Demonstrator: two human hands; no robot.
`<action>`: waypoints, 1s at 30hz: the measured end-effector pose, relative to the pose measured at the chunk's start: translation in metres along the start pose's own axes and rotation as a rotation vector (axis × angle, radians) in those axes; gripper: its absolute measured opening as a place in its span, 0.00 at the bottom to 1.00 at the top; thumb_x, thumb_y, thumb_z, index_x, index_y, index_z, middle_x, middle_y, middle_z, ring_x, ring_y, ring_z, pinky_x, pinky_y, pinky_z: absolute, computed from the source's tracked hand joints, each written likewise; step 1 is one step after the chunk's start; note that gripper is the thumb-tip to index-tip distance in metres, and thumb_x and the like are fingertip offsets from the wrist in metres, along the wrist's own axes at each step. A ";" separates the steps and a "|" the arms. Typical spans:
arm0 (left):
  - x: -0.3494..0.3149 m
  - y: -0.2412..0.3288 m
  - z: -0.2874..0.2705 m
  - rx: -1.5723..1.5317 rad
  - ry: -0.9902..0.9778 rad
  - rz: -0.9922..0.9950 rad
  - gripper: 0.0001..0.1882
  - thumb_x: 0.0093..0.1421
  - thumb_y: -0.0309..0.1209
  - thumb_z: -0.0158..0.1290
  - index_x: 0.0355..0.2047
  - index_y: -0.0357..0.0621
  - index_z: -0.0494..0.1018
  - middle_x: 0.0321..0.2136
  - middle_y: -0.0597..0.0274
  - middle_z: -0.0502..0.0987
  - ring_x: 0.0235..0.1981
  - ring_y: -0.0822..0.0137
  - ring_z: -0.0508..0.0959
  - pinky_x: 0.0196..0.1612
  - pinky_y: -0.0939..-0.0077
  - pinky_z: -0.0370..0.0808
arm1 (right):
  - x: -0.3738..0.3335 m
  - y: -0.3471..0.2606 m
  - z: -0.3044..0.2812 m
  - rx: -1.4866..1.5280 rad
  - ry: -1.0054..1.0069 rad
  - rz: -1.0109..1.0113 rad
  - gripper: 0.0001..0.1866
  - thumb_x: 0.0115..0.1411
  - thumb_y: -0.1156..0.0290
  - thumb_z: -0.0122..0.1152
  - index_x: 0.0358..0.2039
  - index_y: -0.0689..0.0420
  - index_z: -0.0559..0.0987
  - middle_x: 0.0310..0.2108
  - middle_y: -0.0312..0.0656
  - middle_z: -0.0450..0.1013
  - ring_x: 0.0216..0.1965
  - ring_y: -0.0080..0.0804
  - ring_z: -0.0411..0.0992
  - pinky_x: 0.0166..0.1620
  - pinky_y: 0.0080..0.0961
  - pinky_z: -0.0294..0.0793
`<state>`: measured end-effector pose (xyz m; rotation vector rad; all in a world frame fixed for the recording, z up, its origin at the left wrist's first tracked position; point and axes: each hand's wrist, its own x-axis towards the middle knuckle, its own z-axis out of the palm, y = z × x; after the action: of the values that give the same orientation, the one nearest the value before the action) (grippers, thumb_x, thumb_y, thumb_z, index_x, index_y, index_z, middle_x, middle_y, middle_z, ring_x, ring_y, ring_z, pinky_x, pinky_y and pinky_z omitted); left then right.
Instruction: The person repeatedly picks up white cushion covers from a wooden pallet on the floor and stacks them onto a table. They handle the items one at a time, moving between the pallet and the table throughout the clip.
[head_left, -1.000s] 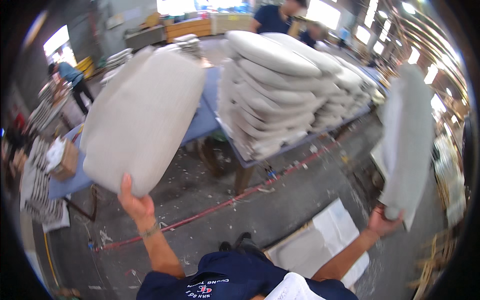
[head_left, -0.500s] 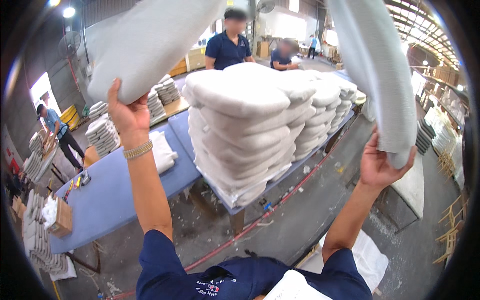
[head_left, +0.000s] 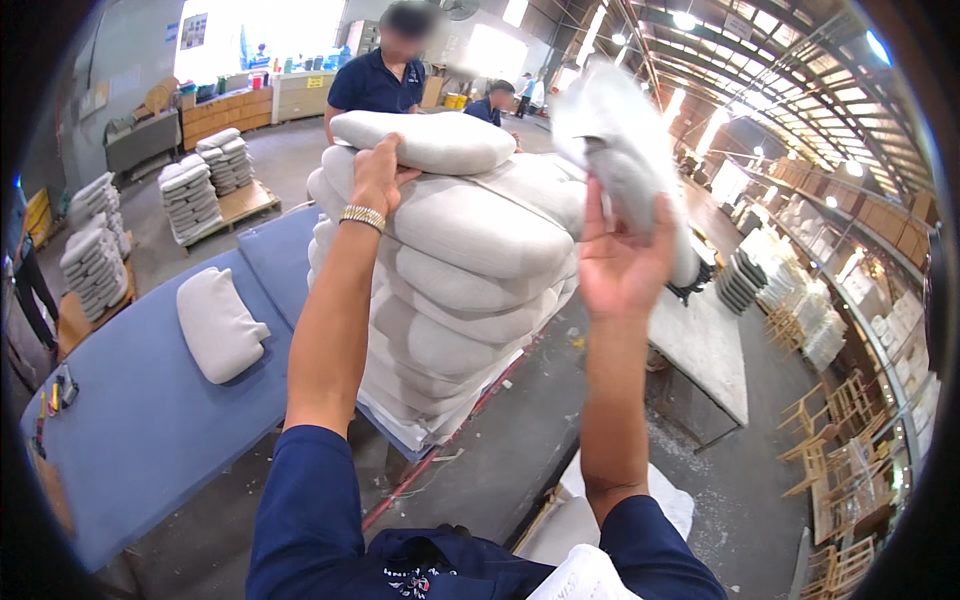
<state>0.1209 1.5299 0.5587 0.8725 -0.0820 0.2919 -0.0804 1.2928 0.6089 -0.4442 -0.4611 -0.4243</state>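
Observation:
My left hand [head_left: 378, 178] grips the near edge of a pale grey padded seat cushion [head_left: 440, 143] that lies on top of a tall stack of similar cushions [head_left: 470, 225]. Raised to the right of the stack, my right hand [head_left: 628, 245] holds another light cushion [head_left: 610, 120], tilted upright and blurred by motion. Its fingers and thumb close around the lower end. The stack stands on a blue-covered table. A single cushion [head_left: 222, 325] with a notched end lies on the blue tabletop [head_left: 150, 430] to the left.
Behind the stack stands a person in a navy shirt [head_left: 375, 85]; another person [head_left: 490, 103] is farther back. Small hand tools [head_left: 62, 390] lie at the table's left edge. A white-topped table [head_left: 710, 360] stands right, near wooden chair frames [head_left: 840, 440]. Cushion piles [head_left: 190, 205] rest on pallets.
Both hands have come down and closer together. The left cushion has moved from the air onto the stack's top; the right one remains held up. The view has turned rightward and upward.

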 end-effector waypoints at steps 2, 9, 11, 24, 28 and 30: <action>-0.003 -0.003 0.000 -0.003 0.025 0.021 0.34 0.54 0.32 0.55 0.56 0.30 0.54 0.48 0.45 0.68 0.44 0.52 0.76 0.36 0.59 0.82 | 0.003 0.044 -0.013 0.120 0.152 0.135 0.24 0.55 0.70 0.63 0.50 0.64 0.66 0.50 0.48 0.68 0.50 0.46 0.71 0.53 0.42 0.77; -0.026 0.007 -0.003 0.012 0.181 0.155 0.37 0.52 0.29 0.55 0.57 0.32 0.49 0.47 0.44 0.68 0.42 0.57 0.77 0.26 0.71 0.82 | 0.008 0.098 0.032 -0.238 0.051 0.154 0.20 0.65 0.70 0.47 0.55 0.65 0.61 0.51 0.52 0.67 0.51 0.40 0.69 0.52 0.34 0.74; -0.035 0.009 -0.005 0.005 0.160 0.203 0.36 0.51 0.30 0.55 0.57 0.31 0.51 0.46 0.44 0.69 0.41 0.58 0.77 0.26 0.71 0.82 | -0.004 0.098 0.056 -0.413 -0.125 0.256 0.20 0.64 0.71 0.48 0.55 0.65 0.63 0.50 0.53 0.69 0.47 0.40 0.72 0.50 0.33 0.75; -0.042 -0.006 -0.007 0.326 0.257 0.362 0.51 0.55 0.52 0.48 0.64 0.26 0.39 0.53 0.27 0.65 0.52 0.38 0.70 0.57 0.57 0.64 | -0.023 0.002 -0.027 -2.342 -0.719 -0.485 0.43 0.41 0.72 0.71 0.60 0.46 0.65 0.58 0.49 0.64 0.58 0.48 0.64 0.60 0.39 0.62; -0.033 -0.001 -0.008 0.371 0.317 0.318 0.52 0.58 0.56 0.46 0.63 0.24 0.39 0.56 0.27 0.61 0.55 0.40 0.68 0.57 0.59 0.64 | 0.018 -0.003 -0.009 -2.407 -0.925 -0.216 0.46 0.37 0.71 0.73 0.61 0.45 0.64 0.58 0.49 0.64 0.58 0.48 0.64 0.60 0.38 0.63; -0.029 -0.004 -0.009 0.357 0.307 0.350 0.51 0.59 0.57 0.45 0.63 0.23 0.39 0.56 0.27 0.60 0.56 0.40 0.67 0.58 0.59 0.63 | 0.034 -0.006 0.013 -2.330 -0.956 -0.004 0.41 0.41 0.67 0.71 0.59 0.48 0.67 0.55 0.47 0.68 0.55 0.44 0.67 0.58 0.35 0.66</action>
<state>0.0933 1.5282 0.5447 1.1571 0.1083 0.7819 -0.0599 1.2848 0.6387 -2.9854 -0.6926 -0.5754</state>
